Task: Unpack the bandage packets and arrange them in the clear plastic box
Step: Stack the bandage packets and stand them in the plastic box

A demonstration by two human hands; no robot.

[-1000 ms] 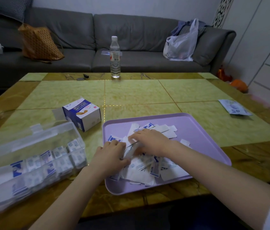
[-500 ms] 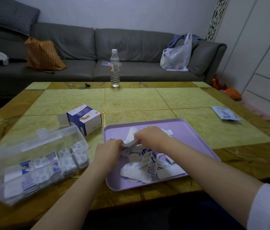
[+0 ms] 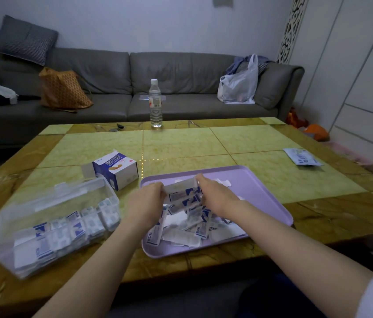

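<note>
The left hand (image 3: 145,200) and right hand (image 3: 217,195) each grip one end of a stack of white-and-blue paper bandage packets (image 3: 183,194), its long axis running hand to hand above the lilac plastic tray (image 3: 261,187), the rectangular clear plastic box (image 3: 84,195) left of the left hand, the packets' print too blurred to read.

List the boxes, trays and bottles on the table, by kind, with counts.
Boxes: 2 (clear plastic box, blue-and-white cardboard carton)
Trays: 1 (lilac plastic tray)
Bottles: 1 (clear plastic water bottle)
Total: 4
</note>
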